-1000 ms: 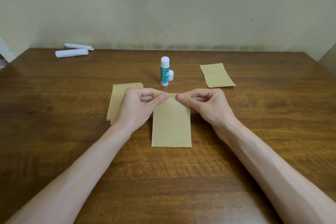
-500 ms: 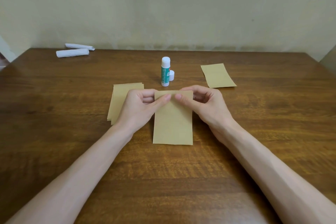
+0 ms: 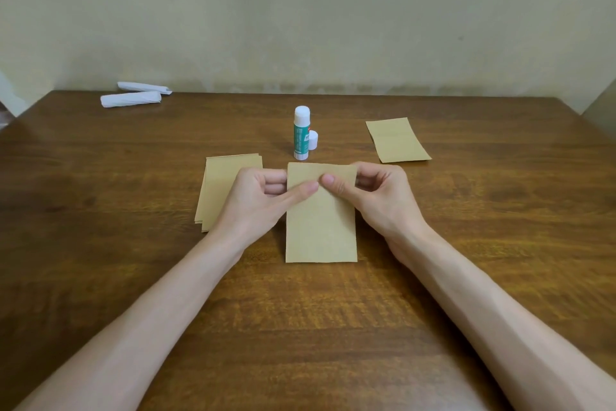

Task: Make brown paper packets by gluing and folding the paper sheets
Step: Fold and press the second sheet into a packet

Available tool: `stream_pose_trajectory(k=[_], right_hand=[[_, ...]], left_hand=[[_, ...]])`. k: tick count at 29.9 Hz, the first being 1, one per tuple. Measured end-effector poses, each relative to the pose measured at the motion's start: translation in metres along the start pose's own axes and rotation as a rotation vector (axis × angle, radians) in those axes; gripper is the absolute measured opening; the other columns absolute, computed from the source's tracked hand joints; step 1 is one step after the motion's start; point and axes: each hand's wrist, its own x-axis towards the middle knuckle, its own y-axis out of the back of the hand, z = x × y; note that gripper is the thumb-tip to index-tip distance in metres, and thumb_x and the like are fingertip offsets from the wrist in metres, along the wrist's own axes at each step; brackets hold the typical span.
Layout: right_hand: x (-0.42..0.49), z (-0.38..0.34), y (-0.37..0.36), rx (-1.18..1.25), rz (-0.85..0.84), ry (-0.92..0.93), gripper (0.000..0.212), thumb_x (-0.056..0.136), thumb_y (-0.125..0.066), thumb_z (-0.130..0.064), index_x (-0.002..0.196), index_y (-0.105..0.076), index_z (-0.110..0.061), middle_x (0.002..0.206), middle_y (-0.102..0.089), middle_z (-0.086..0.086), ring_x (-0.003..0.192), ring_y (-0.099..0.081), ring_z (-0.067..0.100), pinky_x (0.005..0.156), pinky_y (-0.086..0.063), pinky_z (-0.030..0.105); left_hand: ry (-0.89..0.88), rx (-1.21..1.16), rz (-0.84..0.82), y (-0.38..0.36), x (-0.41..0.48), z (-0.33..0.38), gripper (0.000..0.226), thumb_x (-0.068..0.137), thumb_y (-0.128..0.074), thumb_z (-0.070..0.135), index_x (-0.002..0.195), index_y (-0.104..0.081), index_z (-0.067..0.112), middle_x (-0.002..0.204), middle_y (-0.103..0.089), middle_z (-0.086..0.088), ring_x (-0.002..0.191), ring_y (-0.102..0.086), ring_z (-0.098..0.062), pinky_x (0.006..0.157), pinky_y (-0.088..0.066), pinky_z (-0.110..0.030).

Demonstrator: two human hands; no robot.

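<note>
Soft, even light filled the scene, moderately bright, with no glare. Faint shadows lay beside the forearms on the worktop [image 3: 100, 277]. The wide lens bowed the worktop's far edge and stretched the corners. The wall [image 3: 300, 10] looked slightly soft; the centre stayed sharp.

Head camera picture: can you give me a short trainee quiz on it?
1. Fill in: the lone brown packet lies to the ___ of the glue stick.
2. True or false: the glue stick lies flat.
3. What do the left hand and right hand pinch? A glue stick; B middle brown paper; C nothing.
Key: 1 right; 2 false, upright; 3 B.
</note>
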Motion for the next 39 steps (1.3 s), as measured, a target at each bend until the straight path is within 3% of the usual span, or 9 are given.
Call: stream_pose_trajectory(k=[4, 8, 13, 16, 19, 26, 31, 35, 39], right_hand=[[0.0, 0.002, 0.003, 0.027, -0.043, -0.027, 0.022, 0.09, -0.082, -0.031, 0.102, -0.081, -0.012, 0.1, -0.082, -0.002, 0.097, -0.079, 0.014, 0.088, -0.062, 0.037], [0.003, 0.002, 0.004, -0.013, -0.009, -0.003, 0.023, 0.089, -0.082, -0.031, 0.095, -0.08, -0.009, 0.097, -0.082, -0.002, 0.094, -0.079, 0.013, 0.084, -0.061, 0.034], [0.003, 0.001, 0.006, -0.041, 0.017, -0.004, 0.031, 0.089, -0.082, -0.036, 0.083, -0.078, -0.006, 0.085, -0.08, 0.001, 0.081, -0.075, 0.009, 0.074, -0.053, 0.023], [0.004, 0.001, 0.006, -0.051, 0.048, -0.005, 0.037, 0.089, -0.081, -0.039, 0.085, -0.077, -0.003, 0.086, -0.08, 0.006, 0.084, -0.074, 0.016, 0.081, -0.055, 0.032], [0.001, -0.002, 0.006, -0.057, 0.012, 0.001, 0.023, 0.095, -0.076, -0.032, 0.093, -0.081, -0.01, 0.092, -0.082, -0.001, 0.089, -0.078, 0.014, 0.089, -0.061, 0.037], [0.0, -0.006, 0.007, -0.012, 0.049, -0.039, 0.021, 0.091, -0.079, -0.033, 0.098, -0.08, -0.013, 0.089, -0.082, -0.001, 0.083, -0.079, 0.018, 0.088, -0.06, 0.034], [-0.001, -0.005, 0.005, 0.014, 0.048, -0.016, 0.026, 0.093, -0.077, -0.036, 0.1, -0.079, -0.011, 0.093, -0.081, -0.001, 0.082, -0.077, 0.011, 0.081, -0.058, 0.027], [-0.002, -0.003, 0.0, 0.097, -0.021, -0.04, 0.028, 0.092, -0.08, -0.036, 0.11, -0.079, -0.014, 0.106, -0.082, 0.0, 0.102, -0.078, 0.016, 0.094, -0.061, 0.04], [-0.004, -0.003, -0.004, 0.128, 0.011, -0.011, 0.027, 0.09, -0.083, -0.026, 0.114, -0.081, -0.015, 0.106, -0.082, 0.001, 0.101, -0.079, 0.019, 0.094, -0.063, 0.044]], left_hand=[[0.001, 0.064, 0.002, 0.002, 0.001, -0.001, 0.014, 0.089, -0.079, 0.027, 0.097, -0.08, 0.016, 0.093, -0.081, 0.008, 0.092, -0.077, -0.006, 0.088, -0.062, -0.036], [0.009, 0.066, -0.009, 0.004, 0.002, -0.001, 0.033, 0.091, -0.077, 0.032, 0.098, -0.078, 0.0, 0.091, -0.081, 0.002, 0.091, -0.077, -0.011, 0.094, -0.06, -0.041], [0.014, 0.07, 0.017, 0.004, 0.005, 0.0, 0.022, 0.094, -0.073, 0.033, 0.096, -0.08, 0.011, 0.088, -0.08, 0.008, 0.087, -0.077, -0.005, 0.083, -0.056, -0.03], [0.024, 0.069, 0.034, 0.004, 0.005, 0.0, 0.022, 0.094, -0.073, 0.033, 0.094, -0.08, 0.012, 0.087, -0.08, 0.009, 0.086, -0.077, -0.005, 0.092, -0.054, -0.032], [0.033, 0.067, 0.043, 0.007, 0.006, 0.001, 0.021, 0.094, -0.073, 0.033, 0.094, -0.08, 0.014, 0.09, -0.08, 0.009, 0.089, -0.077, -0.006, 0.095, -0.056, -0.036], [0.025, 0.057, 0.065, 0.007, 0.004, 0.005, 0.01, 0.093, -0.074, 0.032, 0.089, -0.078, 0.025, 0.087, -0.079, 0.018, 0.088, -0.073, 0.004, 0.087, -0.056, -0.027], [0.025, -0.086, 0.014, 0.005, 0.0, 0.005, 0.005, 0.094, -0.073, 0.031, 0.098, -0.076, 0.029, 0.094, -0.08, 0.015, 0.092, -0.075, 0.001, 0.07, -0.058, -0.015], [0.0, -0.152, 0.01, 0.002, -0.003, 0.003, 0.012, 0.096, -0.072, 0.024, 0.105, -0.079, 0.02, 0.1, -0.081, 0.003, 0.096, -0.077, -0.01, 0.077, -0.061, -0.021], [0.031, -0.151, -0.026, -0.001, -0.003, 0.004, 0.021, 0.094, -0.073, 0.029, 0.111, -0.078, 0.017, 0.102, -0.081, 0.001, 0.099, -0.077, -0.012, 0.086, -0.061, -0.028]])
